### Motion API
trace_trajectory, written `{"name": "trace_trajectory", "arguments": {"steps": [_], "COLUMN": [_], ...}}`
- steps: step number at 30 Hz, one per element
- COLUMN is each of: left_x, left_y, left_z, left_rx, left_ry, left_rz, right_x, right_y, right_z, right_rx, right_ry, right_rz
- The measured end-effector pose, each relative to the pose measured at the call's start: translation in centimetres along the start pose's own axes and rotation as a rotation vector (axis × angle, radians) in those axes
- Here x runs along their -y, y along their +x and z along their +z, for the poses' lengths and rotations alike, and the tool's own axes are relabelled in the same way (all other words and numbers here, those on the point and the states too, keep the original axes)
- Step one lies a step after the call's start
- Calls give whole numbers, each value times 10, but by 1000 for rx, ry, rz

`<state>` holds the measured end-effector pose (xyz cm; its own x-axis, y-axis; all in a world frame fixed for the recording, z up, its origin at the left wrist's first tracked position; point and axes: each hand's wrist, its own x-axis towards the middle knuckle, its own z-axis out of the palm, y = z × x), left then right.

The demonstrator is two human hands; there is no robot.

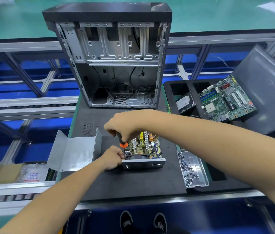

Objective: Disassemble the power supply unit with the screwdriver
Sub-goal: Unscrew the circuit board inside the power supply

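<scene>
The power supply unit [144,163] lies open on the black mat [133,181], its circuit board [143,144] with capacitors and coils exposed. My right hand [125,125] grips a screwdriver [122,141] with a black and orange handle, held upright over the unit's left side. My left hand [113,159] holds the unit's front left corner. The removed metal cover [73,152] lies just left of the unit.
An empty computer case [114,58] stands behind the mat. Several loose screws [87,130] lie at the mat's back left. A clear tray [199,181] with several screws sits to the right. A motherboard [226,98] and a hard drive [185,103] rest in the black tray [167,85] at right.
</scene>
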<state>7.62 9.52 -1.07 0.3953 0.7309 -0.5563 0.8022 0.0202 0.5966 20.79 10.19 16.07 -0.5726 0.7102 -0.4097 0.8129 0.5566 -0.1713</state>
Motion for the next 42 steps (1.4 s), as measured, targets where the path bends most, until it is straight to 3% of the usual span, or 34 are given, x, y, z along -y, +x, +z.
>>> {"name": "trace_trajectory", "arguments": {"steps": [3,8,12,15,23,33,42], "left_x": [1,2,5,8,15,20,19], "left_y": [0,-1,-1,0,-2,-23,-23], "left_z": [0,1,3,4,7,24,24], "left_rx": [7,3,-9,-24,-46,-301,-282], "left_ry": [5,20,61,97,63,52,145], "left_rz": [18,35,60,73,119,255,248], "right_x": [-1,-3,-4,-7,1,-4,4], "right_y": [-1,2,3,-1,9,11,8], "right_z": [0,6,5,1,14,13,12], "right_rx": [-16,57,-19,-47,-25,-12,-53], "right_ry": [28,100,-17,54,-48,43,-33], "right_rz": [0,155,62,15,122,162,81]}}
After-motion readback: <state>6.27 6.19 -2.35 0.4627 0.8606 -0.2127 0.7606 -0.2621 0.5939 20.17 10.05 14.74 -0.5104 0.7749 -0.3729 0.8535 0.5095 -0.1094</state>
